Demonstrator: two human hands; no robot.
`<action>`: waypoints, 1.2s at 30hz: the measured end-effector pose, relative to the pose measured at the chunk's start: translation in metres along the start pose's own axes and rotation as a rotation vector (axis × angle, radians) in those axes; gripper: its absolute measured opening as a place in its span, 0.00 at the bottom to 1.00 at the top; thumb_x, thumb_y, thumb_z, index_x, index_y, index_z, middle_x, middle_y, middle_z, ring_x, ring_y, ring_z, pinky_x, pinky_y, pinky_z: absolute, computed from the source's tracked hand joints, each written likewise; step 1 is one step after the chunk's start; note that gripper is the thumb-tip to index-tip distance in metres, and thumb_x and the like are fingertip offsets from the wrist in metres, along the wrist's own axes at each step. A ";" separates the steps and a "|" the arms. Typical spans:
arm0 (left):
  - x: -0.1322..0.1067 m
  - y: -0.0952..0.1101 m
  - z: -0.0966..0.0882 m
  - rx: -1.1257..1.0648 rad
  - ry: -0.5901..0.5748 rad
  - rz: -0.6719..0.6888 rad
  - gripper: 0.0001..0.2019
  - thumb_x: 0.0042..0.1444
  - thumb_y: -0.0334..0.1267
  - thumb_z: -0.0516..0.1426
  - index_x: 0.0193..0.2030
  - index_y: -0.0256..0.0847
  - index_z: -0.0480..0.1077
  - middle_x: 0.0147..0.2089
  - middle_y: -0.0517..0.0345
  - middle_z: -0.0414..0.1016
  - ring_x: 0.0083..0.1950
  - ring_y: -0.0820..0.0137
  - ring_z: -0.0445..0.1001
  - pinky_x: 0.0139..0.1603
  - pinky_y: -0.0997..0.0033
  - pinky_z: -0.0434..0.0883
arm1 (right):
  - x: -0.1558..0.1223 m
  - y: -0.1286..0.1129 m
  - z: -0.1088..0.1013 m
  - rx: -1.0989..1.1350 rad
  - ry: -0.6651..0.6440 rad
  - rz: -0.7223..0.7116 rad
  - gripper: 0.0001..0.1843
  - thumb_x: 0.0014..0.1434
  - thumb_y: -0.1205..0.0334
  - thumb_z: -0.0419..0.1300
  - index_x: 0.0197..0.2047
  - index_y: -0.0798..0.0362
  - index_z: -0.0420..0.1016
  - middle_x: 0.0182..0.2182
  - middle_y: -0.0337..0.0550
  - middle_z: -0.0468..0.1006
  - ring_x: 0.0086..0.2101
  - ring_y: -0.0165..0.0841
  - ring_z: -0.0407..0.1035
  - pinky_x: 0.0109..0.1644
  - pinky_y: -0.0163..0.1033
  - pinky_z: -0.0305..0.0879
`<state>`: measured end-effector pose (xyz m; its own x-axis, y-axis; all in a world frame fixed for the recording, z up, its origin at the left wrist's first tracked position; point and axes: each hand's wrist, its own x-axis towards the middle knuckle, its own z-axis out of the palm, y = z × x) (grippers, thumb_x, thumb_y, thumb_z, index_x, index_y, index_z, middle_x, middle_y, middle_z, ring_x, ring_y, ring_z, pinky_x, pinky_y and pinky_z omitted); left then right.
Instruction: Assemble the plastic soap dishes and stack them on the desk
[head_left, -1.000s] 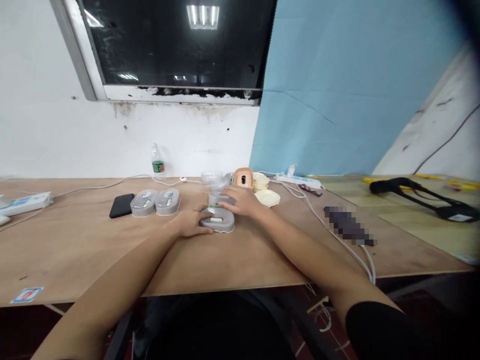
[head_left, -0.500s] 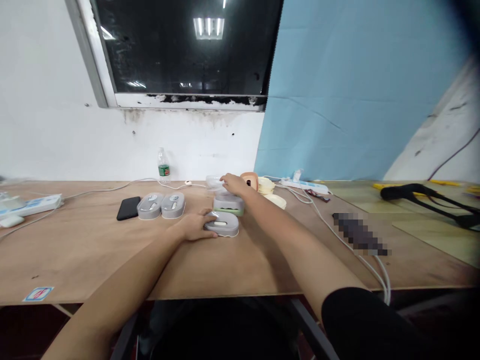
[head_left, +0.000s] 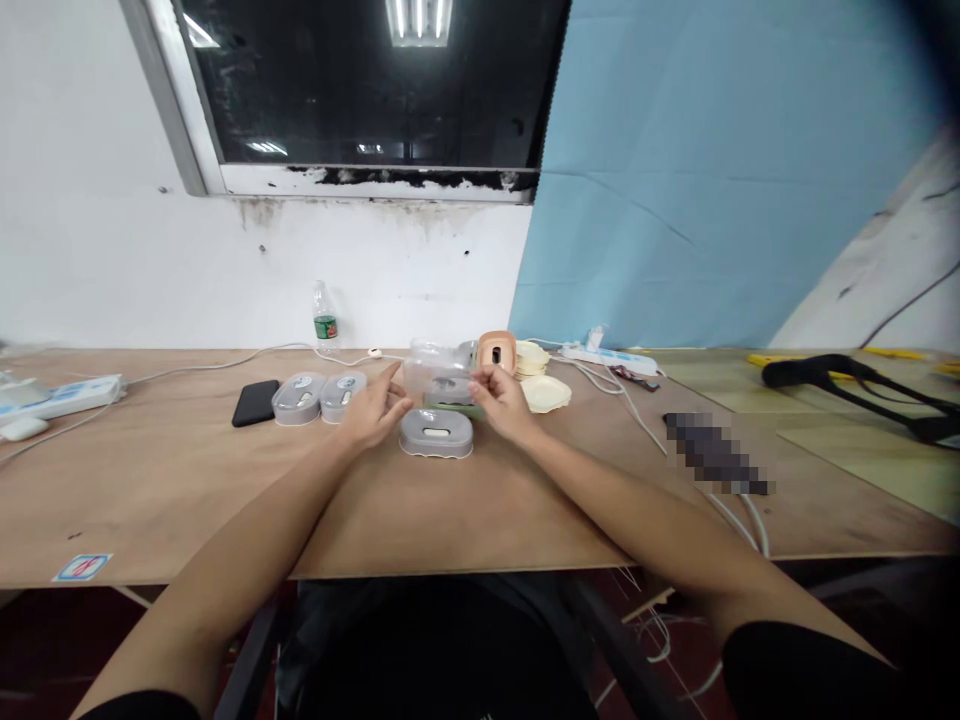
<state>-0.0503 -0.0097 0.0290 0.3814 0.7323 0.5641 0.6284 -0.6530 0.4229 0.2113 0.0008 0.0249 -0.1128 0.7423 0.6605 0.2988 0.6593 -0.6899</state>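
Note:
A clear plastic cover point(head_left: 435, 375) is held just above the table between both hands. My left hand point(head_left: 371, 412) grips its left end with the fingers curled, and my right hand point(head_left: 501, 400) pinches its right end. Directly below and in front lies a grey oval box point(head_left: 436, 433) on the wooden table point(head_left: 225, 490). Behind the cover a grey-and-green box point(head_left: 450, 398) shows through it. Both forearms reach in from the near edge.
Two more grey oval boxes point(head_left: 319, 396) and a black phone point(head_left: 255, 402) lie to the left. An orange box point(head_left: 496, 350), cream lids point(head_left: 544, 392), a water bottle point(head_left: 324, 318), power strips point(head_left: 56, 396) with white cables and a black tool point(head_left: 855, 385) are also on the table.
My right hand came back from the far side holding the clear cover. My left hand left the grey oval box and rose to grip the cover's other end.

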 end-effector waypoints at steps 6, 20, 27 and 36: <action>0.000 0.002 0.006 -0.003 0.098 -0.072 0.23 0.63 0.54 0.47 0.51 0.39 0.71 0.36 0.55 0.77 0.37 0.66 0.74 0.39 0.68 0.68 | -0.017 0.003 0.007 0.096 -0.035 0.133 0.25 0.60 0.43 0.55 0.52 0.53 0.66 0.28 0.39 0.72 0.23 0.29 0.64 0.27 0.36 0.62; 0.001 -0.008 0.030 0.064 -0.080 -0.246 0.28 0.64 0.57 0.41 0.39 0.40 0.75 0.38 0.50 0.79 0.40 0.61 0.76 0.39 0.67 0.67 | -0.018 -0.001 0.007 -0.260 -0.292 0.259 0.17 0.63 0.54 0.53 0.48 0.56 0.72 0.24 0.39 0.74 0.22 0.29 0.67 0.28 0.34 0.61; 0.002 -0.014 0.027 0.109 -0.255 -0.239 0.33 0.62 0.62 0.37 0.38 0.42 0.76 0.38 0.51 0.80 0.41 0.59 0.77 0.42 0.66 0.69 | -0.017 -0.006 0.004 -0.271 -0.387 0.320 0.16 0.64 0.53 0.52 0.43 0.55 0.74 0.22 0.38 0.75 0.21 0.30 0.69 0.26 0.33 0.62; 0.001 -0.017 0.024 -0.027 -0.323 -0.007 0.31 0.60 0.59 0.48 0.64 0.42 0.62 0.63 0.49 0.67 0.61 0.59 0.68 0.61 0.57 0.64 | -0.015 0.009 -0.003 -0.287 -0.462 0.155 0.23 0.64 0.45 0.49 0.46 0.53 0.75 0.36 0.44 0.79 0.32 0.35 0.72 0.36 0.38 0.65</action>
<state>-0.0443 0.0068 0.0049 0.5753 0.7575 0.3086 0.6150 -0.6494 0.4473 0.2187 -0.0050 0.0097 -0.4308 0.8458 0.3148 0.5835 0.5272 -0.6178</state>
